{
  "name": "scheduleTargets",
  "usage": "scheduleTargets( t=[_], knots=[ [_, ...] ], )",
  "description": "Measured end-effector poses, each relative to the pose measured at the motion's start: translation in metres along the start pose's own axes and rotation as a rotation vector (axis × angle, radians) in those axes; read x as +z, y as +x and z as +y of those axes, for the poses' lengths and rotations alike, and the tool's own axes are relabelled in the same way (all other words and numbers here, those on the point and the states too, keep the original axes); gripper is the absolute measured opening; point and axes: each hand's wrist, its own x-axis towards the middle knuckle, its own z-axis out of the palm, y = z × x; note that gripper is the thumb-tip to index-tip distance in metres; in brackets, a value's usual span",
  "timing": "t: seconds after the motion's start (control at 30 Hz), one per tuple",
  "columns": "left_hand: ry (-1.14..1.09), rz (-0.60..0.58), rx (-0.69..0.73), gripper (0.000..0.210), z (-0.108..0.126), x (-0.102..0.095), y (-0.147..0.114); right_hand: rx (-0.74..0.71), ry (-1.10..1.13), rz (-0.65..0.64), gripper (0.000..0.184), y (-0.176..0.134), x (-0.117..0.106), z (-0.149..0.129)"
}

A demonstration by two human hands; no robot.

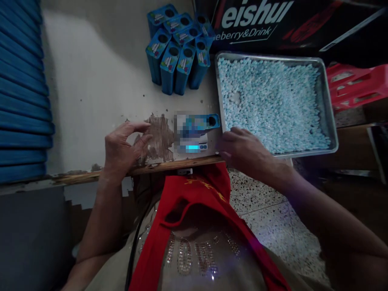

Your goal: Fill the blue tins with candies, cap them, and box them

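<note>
My left hand (pixel 129 141) is over the worn patch of the tabletop, thumb and forefinger apart with nothing between them. My right hand (pixel 239 147) is at the near-left corner of a metal tray (pixel 330 121), its fingers curled and pressed together; whatever they may hold is hidden. Pale blue and white small pellets (pixel 273 101) fill that tray. Between my hands, a blue tin with a round hole (pixel 214 121) rests on a small white scale (pixel 204 139) with a lit display. Part of the tin and scale is blurred out.
Several blue tins (pixel 169 60) with round holes in their tops stand upright at the back. A tall row of blue containers (pixel 22 93) lines the left side. Behind the tray is a black printed box (pixel 257 24). To the right sits a red plastic crate (pixel 357 85).
</note>
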Motion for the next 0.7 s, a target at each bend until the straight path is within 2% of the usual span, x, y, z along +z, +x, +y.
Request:
scheduleTargets(
  t=[0.07, 0.13, 0.3, 0.47, 0.57, 0.7],
  knots=[
    [-0.008, 0.004, 0.044, 0.020, 0.006, 0.004, 0.001, -0.127, -0.122, -0.052, 0.021, 0.005, 0.012, -0.008],
    [-0.001, -0.010, 0.055, 0.020, 0.012, 0.006, 0.000, -0.185, -0.176, -0.082, 0.021, 0.010, 0.021, -0.010],
    [0.038, -0.052, 0.004, 0.018, 0.015, 0.000, -0.010, -0.249, -0.216, -0.100, 0.024, 0.016, 0.032, -0.002],
    [0.068, -0.070, -0.072, 0.016, 0.007, -0.004, -0.021, -0.217, -0.162, -0.107, 0.025, 0.017, 0.040, 0.001],
    [0.068, -0.081, -0.096, 0.016, 0.008, -0.002, -0.020, -0.193, -0.050, -0.080, 0.023, 0.014, 0.035, 0.002],
    [0.054, -0.088, -0.095, 0.017, 0.013, 0.005, -0.013, -0.202, 0.250, 0.059, 0.019, 0.002, 0.005, 0.004]
  ],
)
